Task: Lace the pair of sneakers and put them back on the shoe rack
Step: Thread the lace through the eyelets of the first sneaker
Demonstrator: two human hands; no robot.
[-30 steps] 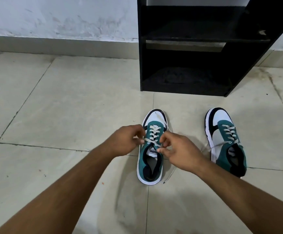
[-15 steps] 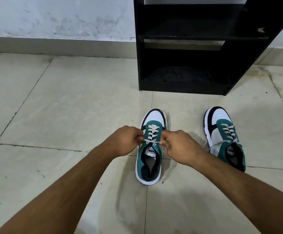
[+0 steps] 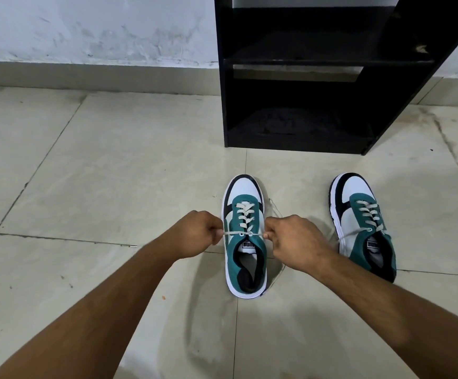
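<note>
Two teal, white and black sneakers stand on the tiled floor, toes toward the rack. The left sneaker (image 3: pixel 245 258) sits between my hands, its grey lace (image 3: pixel 245 218) crossed up to the top eyelets. My left hand (image 3: pixel 199 233) pinches one lace end at the shoe's left side. My right hand (image 3: pixel 295 242) pinches the other end at its right side, and the lace runs taut between them. The right sneaker (image 3: pixel 360 222) stands apart to the right, laced, with a loose end trailing left. The black shoe rack (image 3: pixel 315 61) stands behind them with bare shelves.
A stained white wall (image 3: pixel 94 28) with a grey skirting runs along the back. Pale floor tiles (image 3: pixel 107 173) with dark grout lines spread to the left and in front of the rack.
My hands have pulled apart sideways, drawing the lace ends out straight across the top eyelets of the left sneaker. Neither sneaker has shifted on the floor.
</note>
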